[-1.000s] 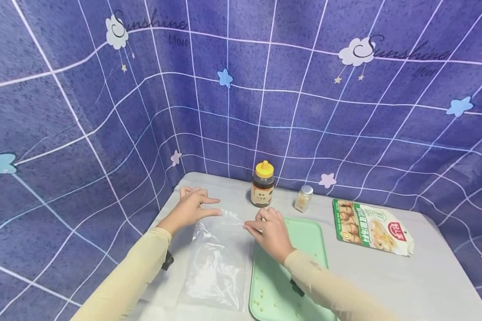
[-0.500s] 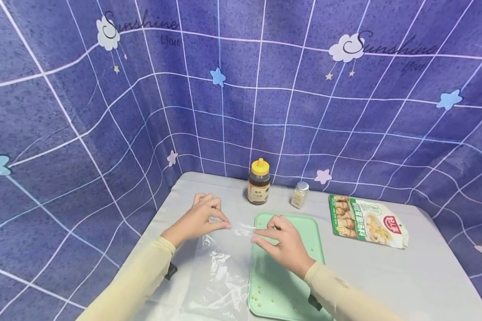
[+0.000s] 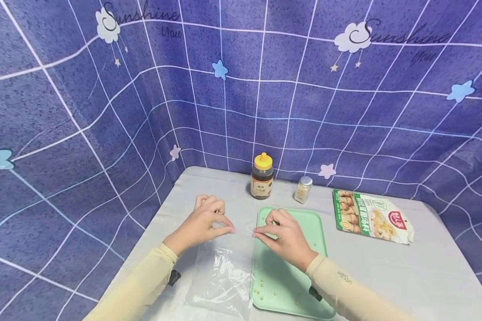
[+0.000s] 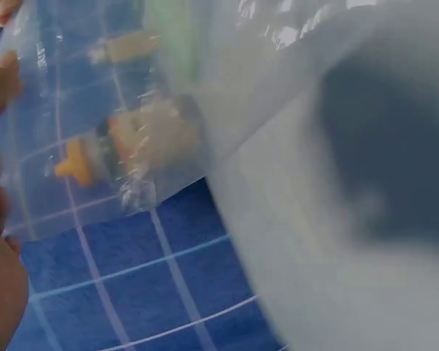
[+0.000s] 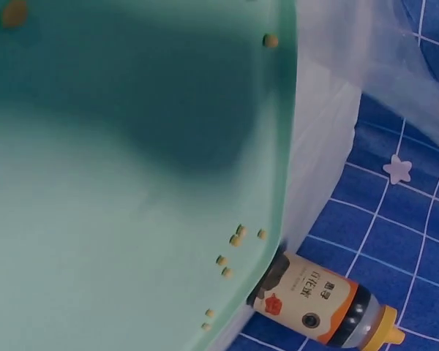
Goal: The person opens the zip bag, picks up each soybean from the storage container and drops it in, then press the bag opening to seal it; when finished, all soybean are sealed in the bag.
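Note:
A clear plastic bag [image 3: 221, 276] hangs below both hands, over the grey table and the left edge of the green tray [image 3: 291, 290]. My left hand [image 3: 205, 223] pinches its upper edge between thumb and forefinger. At the other end of that edge, my right hand [image 3: 285, 236] pinches the film, a short gap from the left. In the left wrist view, the bag [image 4: 40, 183] is lifted, with a yellow-capped bottle seen through it. The right wrist view shows translucent film at top right; the right fingers are out of that frame.
Several small pale bits [image 3: 261, 292] lie in the tray. Behind it stand a yellow-capped syrup-like bottle [image 3: 262, 185] and a small silver-lidded jar [image 3: 303, 192]. A printed food packet [image 3: 371, 218] lies at right. A blue curtain [image 3: 241, 111] borders the table's back and left.
My left finger and thumb, spread apart a second ago, have come together on the bag's edge. That hand moved right and nearer; the right hand moved slightly right.

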{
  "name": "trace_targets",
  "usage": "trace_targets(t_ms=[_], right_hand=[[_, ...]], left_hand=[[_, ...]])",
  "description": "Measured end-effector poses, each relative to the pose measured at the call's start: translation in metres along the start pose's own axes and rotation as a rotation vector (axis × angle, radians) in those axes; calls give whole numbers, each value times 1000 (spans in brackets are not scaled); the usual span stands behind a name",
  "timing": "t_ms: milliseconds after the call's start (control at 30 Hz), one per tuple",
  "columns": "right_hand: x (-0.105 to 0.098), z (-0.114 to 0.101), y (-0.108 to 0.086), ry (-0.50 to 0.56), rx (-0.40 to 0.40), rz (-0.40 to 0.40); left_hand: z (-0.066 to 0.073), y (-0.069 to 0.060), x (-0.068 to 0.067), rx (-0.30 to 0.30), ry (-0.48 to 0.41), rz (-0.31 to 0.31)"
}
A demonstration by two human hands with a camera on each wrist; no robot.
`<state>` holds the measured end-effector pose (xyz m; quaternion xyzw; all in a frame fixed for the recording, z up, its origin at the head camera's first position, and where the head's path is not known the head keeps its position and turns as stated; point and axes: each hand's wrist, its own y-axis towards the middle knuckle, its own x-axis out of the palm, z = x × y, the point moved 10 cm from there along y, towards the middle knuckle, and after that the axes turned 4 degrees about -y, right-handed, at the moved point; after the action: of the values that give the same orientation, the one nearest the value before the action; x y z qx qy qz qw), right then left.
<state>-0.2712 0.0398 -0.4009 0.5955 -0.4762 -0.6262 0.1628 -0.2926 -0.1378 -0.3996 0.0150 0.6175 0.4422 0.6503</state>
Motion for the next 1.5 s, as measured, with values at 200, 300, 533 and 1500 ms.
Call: trace_targets(t_ms=[200,300,533,1500], right_hand=[[3,4,-3,8,37,-35],[2,4,-6,14,32,-34],[3,-5,-7,-12,-29,-55],[1,-31,-16,-12,-183,-33]], left_hand=[[12,3,-1,29,71,-4],[12,3,-2,-16,48,-6],[16,7,-6,-134,39,-124],[33,21,46,-116,-182,-423]])
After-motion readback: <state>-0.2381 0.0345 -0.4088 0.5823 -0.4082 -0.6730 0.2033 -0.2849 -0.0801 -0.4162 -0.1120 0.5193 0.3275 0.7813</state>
